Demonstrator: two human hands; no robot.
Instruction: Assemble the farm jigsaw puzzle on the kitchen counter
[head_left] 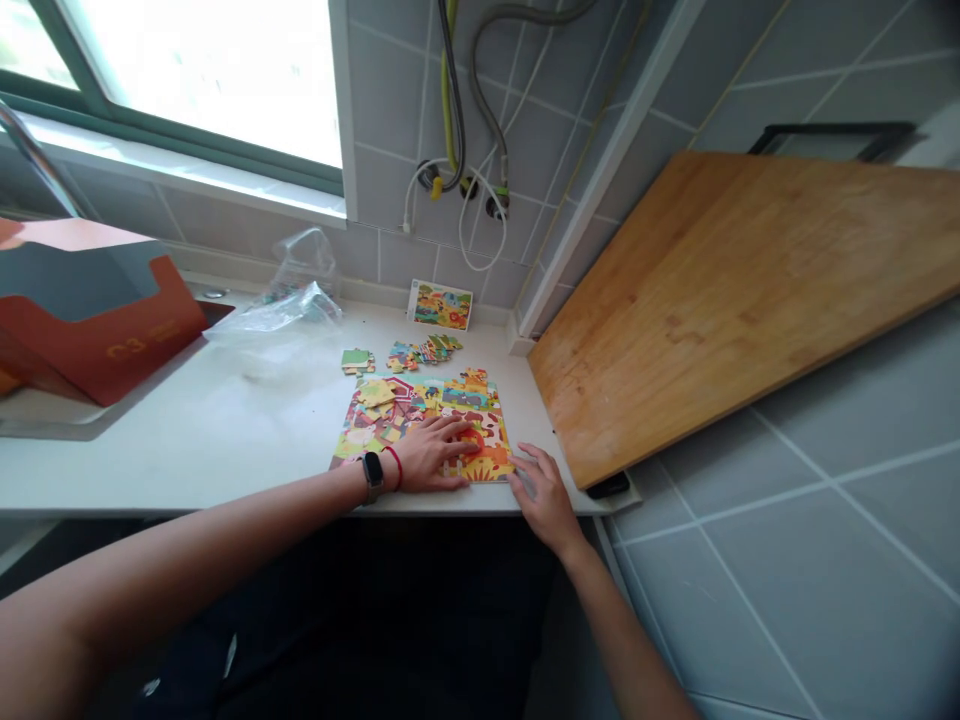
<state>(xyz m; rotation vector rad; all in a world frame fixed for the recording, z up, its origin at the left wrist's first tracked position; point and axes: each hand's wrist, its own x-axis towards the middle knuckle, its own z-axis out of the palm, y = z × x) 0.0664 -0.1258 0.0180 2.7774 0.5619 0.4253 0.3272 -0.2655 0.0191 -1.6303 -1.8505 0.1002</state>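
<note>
My left hand point(433, 455) lies flat with its fingers stretched across a colourful jigsaw puzzle point(491, 425) on the white counter. A watch and a red cord are on that wrist. At the puzzle's right edge rests my right hand point(544, 492), fingers apart and touching the border, with nothing seen in them. Loose yellow-backed pieces point(376, 393) lie on the upper left of the puzzle. Behind it are a spread of puzzle pieces point(426, 351) and a small green stack of pieces point(357, 360). My left hand hides part of the picture.
A small picture card point(441, 305) leans against the tiled wall. To the left are a clear plastic bag point(289, 305) and an orange-red box point(112, 340). A large wooden board point(742, 290) leans at the right, close to my right hand. Hoses point(480, 90) hang above.
</note>
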